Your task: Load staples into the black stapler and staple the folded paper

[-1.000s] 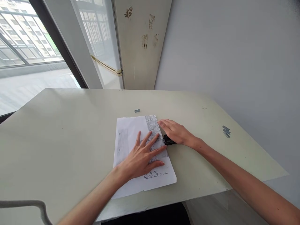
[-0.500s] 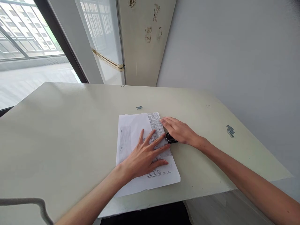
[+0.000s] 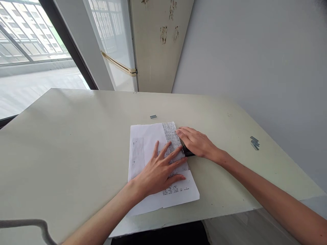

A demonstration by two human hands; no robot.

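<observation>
Sheets of printed paper (image 3: 150,134) lie on the table, overlapping, with dense text along the right side. My left hand (image 3: 160,169) rests flat on them, fingers spread and holding nothing. At the right edge of the paper, my right hand (image 3: 195,141) is over a black stapler (image 3: 189,153), palm down with its fingers together on top. Most of the stapler is hidden beneath that hand, and its near end touches the paper's edge.
The pale table (image 3: 84,149) carries a staple strip (image 3: 153,116) beyond the paper and several more staple strips (image 3: 254,143) at the right. A grey bent tube (image 3: 28,223) is at the lower left. Behind stand a fridge (image 3: 155,64) and a wall (image 3: 250,51).
The view has shifted slightly, so everything sits a little further right. Both hands, the paper and the stapler keep the same places relative to one another.
</observation>
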